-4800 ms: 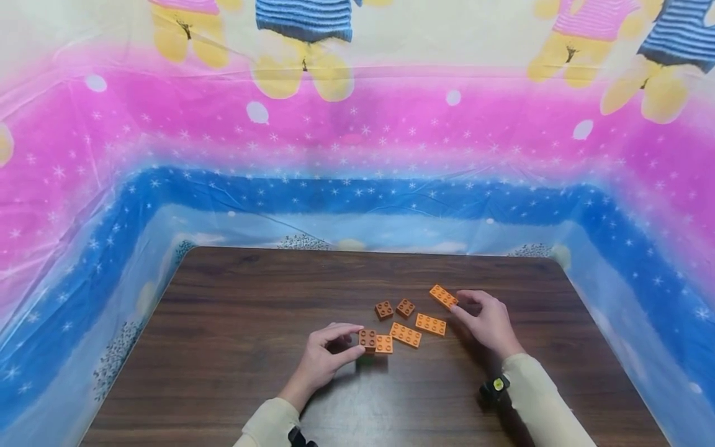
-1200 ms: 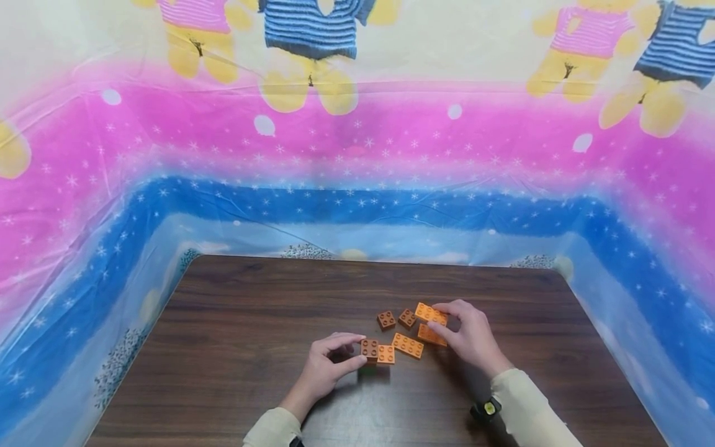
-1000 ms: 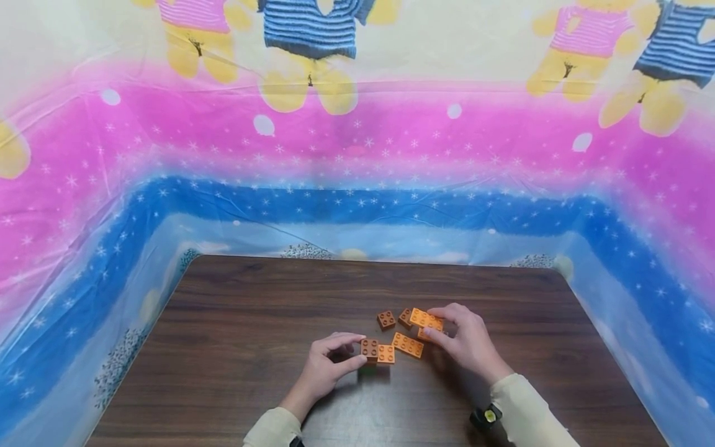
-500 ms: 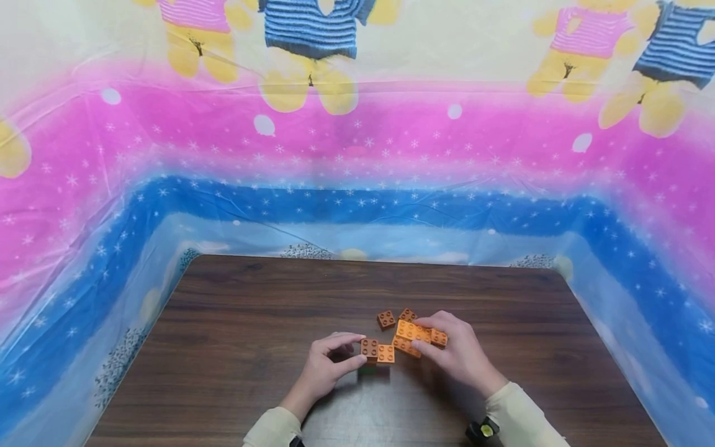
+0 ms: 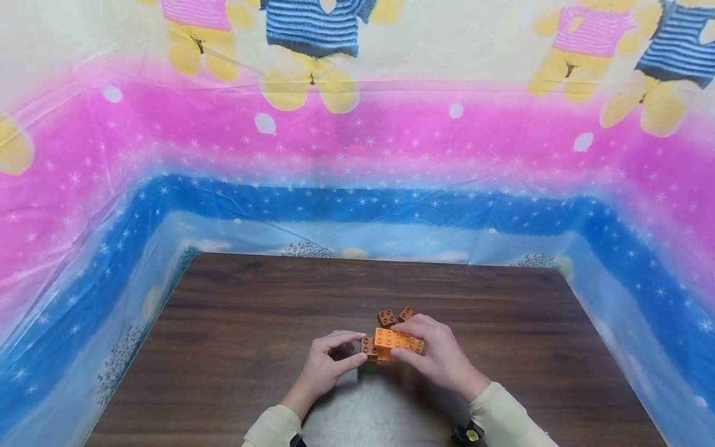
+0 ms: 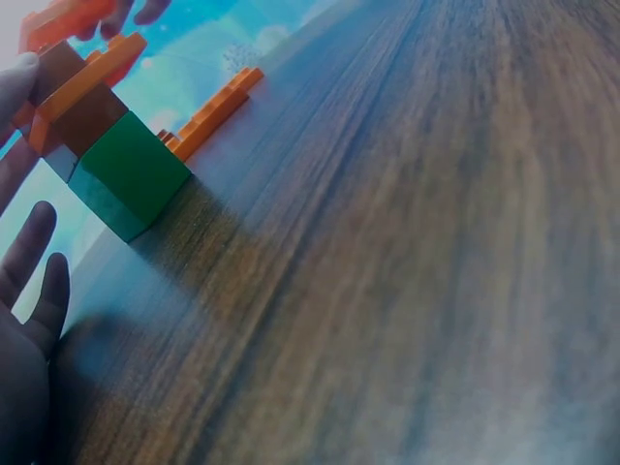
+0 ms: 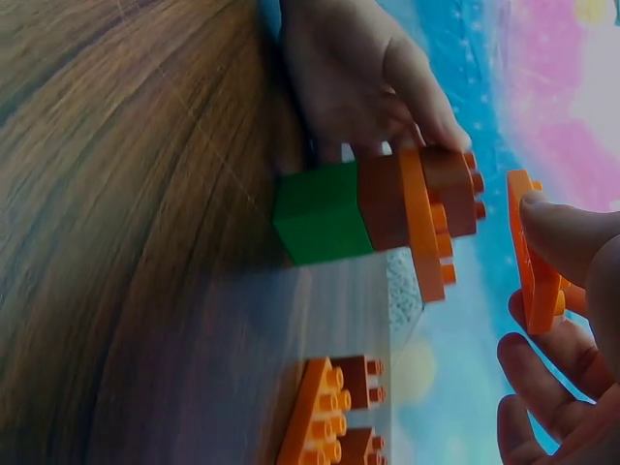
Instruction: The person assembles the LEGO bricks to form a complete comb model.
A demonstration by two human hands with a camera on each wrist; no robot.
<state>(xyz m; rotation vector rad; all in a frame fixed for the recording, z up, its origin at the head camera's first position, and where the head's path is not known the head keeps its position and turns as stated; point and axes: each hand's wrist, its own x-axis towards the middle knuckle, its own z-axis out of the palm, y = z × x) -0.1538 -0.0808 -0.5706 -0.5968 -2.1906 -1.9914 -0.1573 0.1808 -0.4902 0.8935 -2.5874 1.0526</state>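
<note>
In the head view, my left hand (image 5: 324,366) grips a small brick stack by its top brown brick (image 5: 367,349), thumb on the near side. The right wrist view shows the stack upright on the table: a green brick (image 7: 320,218) at the bottom, a brown brick (image 7: 382,201) above, then a thin orange brick (image 7: 423,242) jutting to one side, then the top brown brick. My right hand (image 5: 441,360) pinches another thin orange brick (image 7: 536,266) between thumb and fingers, tilted, just above the stack and apart from it.
Behind the hands, two loose brown bricks (image 5: 386,318) lie on the dark wooden table (image 5: 251,298). A flat orange brick (image 7: 308,412) rests near them, mostly covered by my right hand in the head view. A printed curtain (image 5: 357,205) surrounds the table's far sides.
My right hand has taken the farthest thin orange brick from the table and carried it left and nearer, over the stack. My left hand has stayed on the stack.
</note>
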